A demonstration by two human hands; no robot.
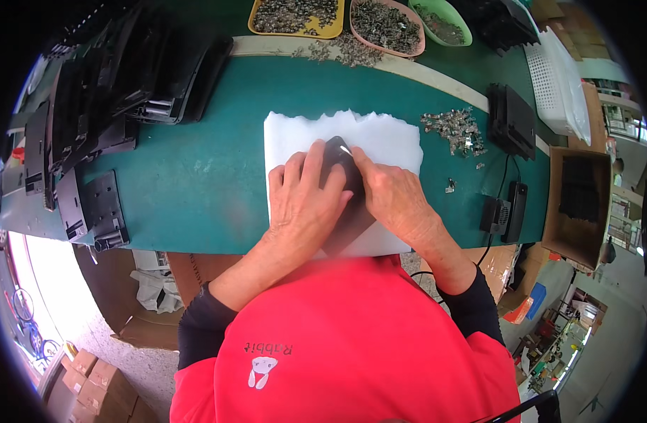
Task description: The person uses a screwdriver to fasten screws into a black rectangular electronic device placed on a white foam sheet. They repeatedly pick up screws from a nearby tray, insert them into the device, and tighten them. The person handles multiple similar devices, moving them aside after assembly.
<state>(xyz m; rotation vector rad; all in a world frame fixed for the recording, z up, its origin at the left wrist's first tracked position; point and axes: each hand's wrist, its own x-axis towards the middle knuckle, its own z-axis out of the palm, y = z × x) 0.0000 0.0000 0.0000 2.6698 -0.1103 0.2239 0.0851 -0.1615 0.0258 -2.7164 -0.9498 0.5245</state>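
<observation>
A dark, smooth plastic panel [348, 224] lies on a sheet of white foam [397, 134] right in front of me, one narrow corner toward the far side. Across its left part, my left hand [306, 194] grips it, with the thumb on top and the fingers by the left edge. My right hand [394, 192] is closed against the right edge near that corner, index finger stretched along it. By this fingertip shows a small shiny metal clip [345, 150], partly hidden. Loose metal clips [456, 130] lie in a heap to the right of the foam.
Black plastic housings [105, 92] are stacked at the left of the green table [189, 169]. A yellow tray [250, 25], a pink tray [421, 46] and a green bowl [466, 28] hold small parts at the back. Right: a black device [511, 121], power adapters [515, 211], cardboard box [554, 194].
</observation>
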